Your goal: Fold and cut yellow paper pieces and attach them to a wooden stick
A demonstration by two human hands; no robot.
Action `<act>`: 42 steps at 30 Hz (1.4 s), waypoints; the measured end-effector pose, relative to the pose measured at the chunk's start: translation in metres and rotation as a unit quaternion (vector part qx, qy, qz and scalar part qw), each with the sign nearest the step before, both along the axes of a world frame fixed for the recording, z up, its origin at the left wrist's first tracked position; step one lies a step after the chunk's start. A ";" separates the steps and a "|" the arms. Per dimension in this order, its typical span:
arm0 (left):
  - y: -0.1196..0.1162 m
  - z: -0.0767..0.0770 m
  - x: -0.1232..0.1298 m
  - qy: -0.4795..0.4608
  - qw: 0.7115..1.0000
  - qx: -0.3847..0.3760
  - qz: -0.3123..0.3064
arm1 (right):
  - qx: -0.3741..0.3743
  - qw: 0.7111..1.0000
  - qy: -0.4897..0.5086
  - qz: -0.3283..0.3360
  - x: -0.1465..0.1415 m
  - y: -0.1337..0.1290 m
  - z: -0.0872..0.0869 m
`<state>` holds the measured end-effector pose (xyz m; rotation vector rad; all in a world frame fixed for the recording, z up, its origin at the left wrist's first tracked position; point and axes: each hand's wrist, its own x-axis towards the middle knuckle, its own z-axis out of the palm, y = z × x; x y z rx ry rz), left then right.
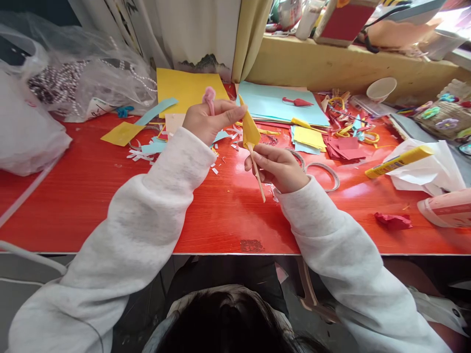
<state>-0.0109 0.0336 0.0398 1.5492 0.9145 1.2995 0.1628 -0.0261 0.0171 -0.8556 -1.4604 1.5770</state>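
A yellow paper flower (250, 131), folded to a pointed cone with a thin pale stem (259, 180), is held up over the red table. My left hand (217, 116), with a fluffy pink ring on one finger, pinches the flower near its upper tip. Lower down, my right hand (274, 164) grips the stem just below the yellow paper, and the stem's free end points down toward me. Behind the flower lie light blue paper sheets (270, 100) with a small dark red folded paper piece (299, 102) on top.
Yellow sheets (191, 83) and paper scraps (147, 149) lie at the left. Yellow squares (309, 137), red squares (345, 148), a tape measure (326, 169), a yellow glue stick (399, 162) and a pink-and-white cup (447, 208) are at the right. Plastic bags (33, 117) stand far left.
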 end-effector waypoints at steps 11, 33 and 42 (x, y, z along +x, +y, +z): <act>0.005 -0.003 0.004 0.009 0.999 0.038 0.030 | 0.000 1.000 0.006 -0.001 0.001 -0.002 0.005; -0.002 0.003 0.006 0.048 0.997 0.030 0.060 | 0.004 1.000 -0.003 -0.010 0.000 -0.006 0.007; 0.003 -0.002 0.004 0.077 0.996 0.039 0.037 | 0.000 0.999 -0.017 -0.041 -0.001 -0.006 0.008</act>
